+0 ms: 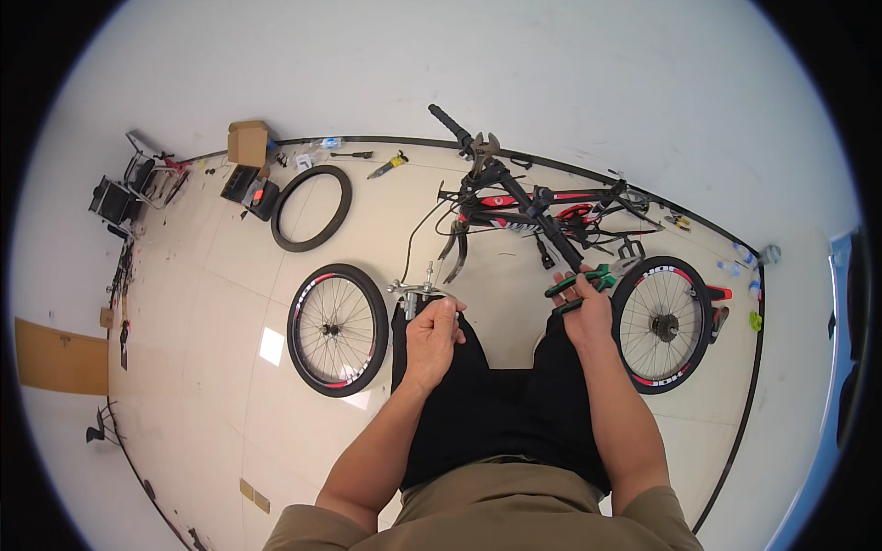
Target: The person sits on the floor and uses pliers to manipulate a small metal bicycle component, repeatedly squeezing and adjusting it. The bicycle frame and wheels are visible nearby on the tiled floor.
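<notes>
My left hand [435, 342] is closed over my left thigh, with its fingers curled around the near end of a silver metal bicycle part [414, 303]. That part has a stud sticking up, and a thin black cable [411, 241] seems to run from it to the bike. Above my right knee, my right hand [588, 318] grips green-handled pliers [602, 278], whose metal jaws point right toward a wheel. In front of me lies a black and red bicycle frame [501, 204] with its handlebar grip [447, 123] pointing to the far left. My left fingertips are partly hidden.
Spoked wheels with tyres lie at my left [337, 331] and right [663, 325]. Farther left is a loose tyre [312, 208], near an open toolbox [250, 191] and a cardboard box [248, 143]. A yellow-handled tool [389, 164] lies by the wall. Plastic bottles [746, 253] stand at the right wall.
</notes>
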A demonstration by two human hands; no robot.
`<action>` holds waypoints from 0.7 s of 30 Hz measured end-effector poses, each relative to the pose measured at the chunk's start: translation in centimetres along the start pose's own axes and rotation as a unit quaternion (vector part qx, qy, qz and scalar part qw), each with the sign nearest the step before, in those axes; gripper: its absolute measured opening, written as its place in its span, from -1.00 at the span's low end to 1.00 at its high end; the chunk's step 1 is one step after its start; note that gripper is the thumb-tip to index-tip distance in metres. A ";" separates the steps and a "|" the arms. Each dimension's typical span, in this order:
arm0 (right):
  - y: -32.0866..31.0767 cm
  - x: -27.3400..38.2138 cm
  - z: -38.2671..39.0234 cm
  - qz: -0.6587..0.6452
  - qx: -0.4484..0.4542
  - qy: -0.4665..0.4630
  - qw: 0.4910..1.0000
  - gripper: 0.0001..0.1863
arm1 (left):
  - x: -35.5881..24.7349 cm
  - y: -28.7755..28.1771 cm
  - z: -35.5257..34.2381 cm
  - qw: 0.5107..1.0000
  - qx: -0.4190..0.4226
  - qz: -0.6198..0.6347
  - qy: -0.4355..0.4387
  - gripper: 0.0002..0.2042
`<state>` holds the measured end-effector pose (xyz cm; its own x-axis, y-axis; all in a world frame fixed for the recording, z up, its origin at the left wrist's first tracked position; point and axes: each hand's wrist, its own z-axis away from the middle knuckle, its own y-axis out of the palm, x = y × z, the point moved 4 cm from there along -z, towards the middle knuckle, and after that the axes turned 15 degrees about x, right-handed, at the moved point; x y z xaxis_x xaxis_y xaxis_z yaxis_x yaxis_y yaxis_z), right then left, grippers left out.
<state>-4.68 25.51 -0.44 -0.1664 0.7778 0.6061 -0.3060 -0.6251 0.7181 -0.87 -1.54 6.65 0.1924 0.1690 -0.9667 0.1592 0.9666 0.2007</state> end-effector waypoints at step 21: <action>3.4 4.0 10.2 0.368 0.112 0.066 0.920 -0.86 | -0.1 -1.0 -0.3 0.997 -0.039 -0.067 0.000 -0.66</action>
<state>3.22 25.81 7.93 -0.3687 0.1290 0.9205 0.1346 -0.9725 0.1902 -1.33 -2.44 6.53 0.1753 0.0377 -0.9838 0.1077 0.9925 0.0572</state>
